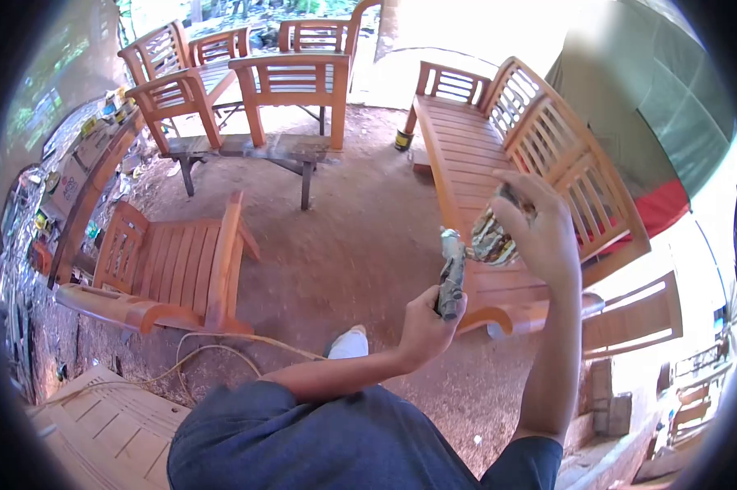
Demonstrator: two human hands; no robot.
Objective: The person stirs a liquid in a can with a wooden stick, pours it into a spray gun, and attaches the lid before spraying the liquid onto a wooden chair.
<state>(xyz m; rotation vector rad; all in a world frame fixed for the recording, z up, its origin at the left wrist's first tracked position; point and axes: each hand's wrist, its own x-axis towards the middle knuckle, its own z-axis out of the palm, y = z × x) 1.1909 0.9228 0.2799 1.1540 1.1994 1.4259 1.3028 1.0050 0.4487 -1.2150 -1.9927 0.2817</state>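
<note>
My left hand (pixel 431 328) is wrapped around a grey spray gun (pixel 452 282), whose silvery nozzle end points up and away from me. Just to the right of it, my right hand (pixel 540 224) curls its fingers over the top of a paint-stained cup (pixel 494 238) with brown and white streaks. The cup's near side sits right beside the gun body, overlapping the slatted bench (pixel 466 147) behind it in this view. My palm and fingers hide part of the cup's upper end.
A wooden armchair (pixel 172 265) stands at left on the dirt floor. Several more chairs rest on a low dark table (pixel 279 149) ahead. A small can (pixel 403 140) is near the bench leg. A hose (pixel 213 347) loops across the floor by my foot (pixel 350 343).
</note>
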